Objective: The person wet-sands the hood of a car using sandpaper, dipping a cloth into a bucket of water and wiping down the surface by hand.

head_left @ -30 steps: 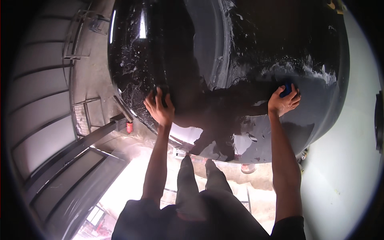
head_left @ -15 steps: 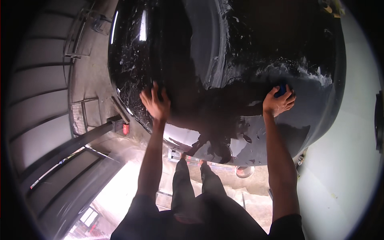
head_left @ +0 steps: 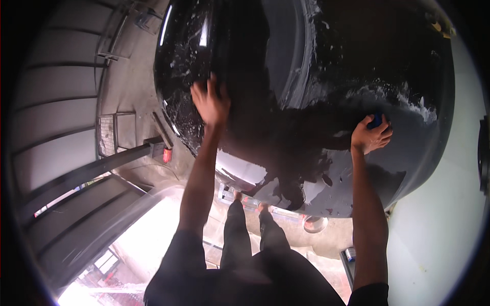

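Observation:
A large, curved, glossy black panel (head_left: 245,117) fills the upper middle, wet, with whitish slurry (head_left: 421,109) smeared over parts of it. My left hand (head_left: 211,105) lies with fingers spread on its shiny left part, holding nothing. On the right, my right hand (head_left: 370,137) grips a small blue block (head_left: 376,121) against the panel, beside a dull grey area. The face of the block that meets the panel is hidden. A long grey streak (head_left: 283,56) runs away from me between the two hands.
Past the panel's near edge, a round metal bowl (head_left: 315,223) stands low down near my feet. A tray (head_left: 348,265) lies beside my right forearm. At left are a red container (head_left: 167,155), a dark beam (head_left: 92,171) and a mesh frame (head_left: 107,135). A pale wall (head_left: 434,229) borders the right side.
My left hand has slid farther away from me over the panel. My right hand keeps hold of the blue block at nearly the same spot. The whole view has shifted slightly.

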Tool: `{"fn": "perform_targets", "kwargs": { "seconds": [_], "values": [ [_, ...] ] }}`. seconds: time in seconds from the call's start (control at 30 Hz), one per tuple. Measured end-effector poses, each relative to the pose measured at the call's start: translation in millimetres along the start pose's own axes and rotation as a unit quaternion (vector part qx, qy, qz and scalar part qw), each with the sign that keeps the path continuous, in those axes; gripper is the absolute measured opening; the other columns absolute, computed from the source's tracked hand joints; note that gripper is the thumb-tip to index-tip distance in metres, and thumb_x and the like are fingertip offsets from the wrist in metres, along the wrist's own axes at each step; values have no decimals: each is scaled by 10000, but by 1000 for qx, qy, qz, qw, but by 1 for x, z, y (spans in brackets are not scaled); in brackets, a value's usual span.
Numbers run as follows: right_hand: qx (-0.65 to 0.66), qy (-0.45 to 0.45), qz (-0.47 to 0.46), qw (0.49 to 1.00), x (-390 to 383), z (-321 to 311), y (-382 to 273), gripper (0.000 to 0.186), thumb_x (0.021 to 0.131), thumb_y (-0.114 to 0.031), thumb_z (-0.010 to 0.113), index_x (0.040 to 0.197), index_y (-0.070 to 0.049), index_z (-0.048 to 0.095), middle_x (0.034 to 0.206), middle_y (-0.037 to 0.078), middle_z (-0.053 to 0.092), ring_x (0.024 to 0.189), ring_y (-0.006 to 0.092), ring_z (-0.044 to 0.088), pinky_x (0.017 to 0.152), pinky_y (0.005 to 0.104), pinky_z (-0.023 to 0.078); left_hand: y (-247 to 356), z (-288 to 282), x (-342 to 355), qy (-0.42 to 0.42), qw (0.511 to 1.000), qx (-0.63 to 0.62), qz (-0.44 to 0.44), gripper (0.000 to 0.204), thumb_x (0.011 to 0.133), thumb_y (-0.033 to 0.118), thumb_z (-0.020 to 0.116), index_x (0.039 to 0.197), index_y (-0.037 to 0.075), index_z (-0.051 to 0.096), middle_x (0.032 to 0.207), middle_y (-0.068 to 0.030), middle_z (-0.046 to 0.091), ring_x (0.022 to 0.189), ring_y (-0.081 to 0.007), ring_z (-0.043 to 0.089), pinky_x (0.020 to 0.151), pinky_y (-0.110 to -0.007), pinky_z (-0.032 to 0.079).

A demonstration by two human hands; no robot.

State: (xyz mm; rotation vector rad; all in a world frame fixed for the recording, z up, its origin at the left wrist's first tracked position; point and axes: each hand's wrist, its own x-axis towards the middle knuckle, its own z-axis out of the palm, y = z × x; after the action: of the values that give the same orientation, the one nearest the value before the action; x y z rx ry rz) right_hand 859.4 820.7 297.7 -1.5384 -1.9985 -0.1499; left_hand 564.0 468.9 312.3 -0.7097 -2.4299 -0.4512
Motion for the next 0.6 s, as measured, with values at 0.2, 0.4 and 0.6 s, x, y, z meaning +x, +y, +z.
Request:
{"fn": "perform_targets", "kwargs": {
  "seconds": [0.2,0.4,0.6],
  "values": [
    [0,0,16,1000,-1,-3,-2,477,981,-406,640,1367,-128,664,1465,211,556,1372,427,509,1155,606,396,-7,-25,-71,-35,999,-14,-29,520,970,290,787,1451,134,667,1268,-226,611,1184,-447,584,1060,-587,478],
    [-1,-3,14,1000,0,-4,-4,463,987,-393,638,1364,-125,667,1470,205,555,1392,422,502,1146,595,406,-9,-3,-46,-2,1000,-5,-13,468,942,288,795,1372,131,695,1230,-213,596,1146,-443,581,984,-562,502],
    [-2,15,-1,1000,-1,-3,-4,472,976,-379,645,1368,-116,662,1471,217,554,1396,426,505,1147,600,407,1,27,10,-2,1000,-28,-13,428,959,277,785,1346,113,704,1195,-192,616,1109,-413,596,974,-561,506]
  ]
}}
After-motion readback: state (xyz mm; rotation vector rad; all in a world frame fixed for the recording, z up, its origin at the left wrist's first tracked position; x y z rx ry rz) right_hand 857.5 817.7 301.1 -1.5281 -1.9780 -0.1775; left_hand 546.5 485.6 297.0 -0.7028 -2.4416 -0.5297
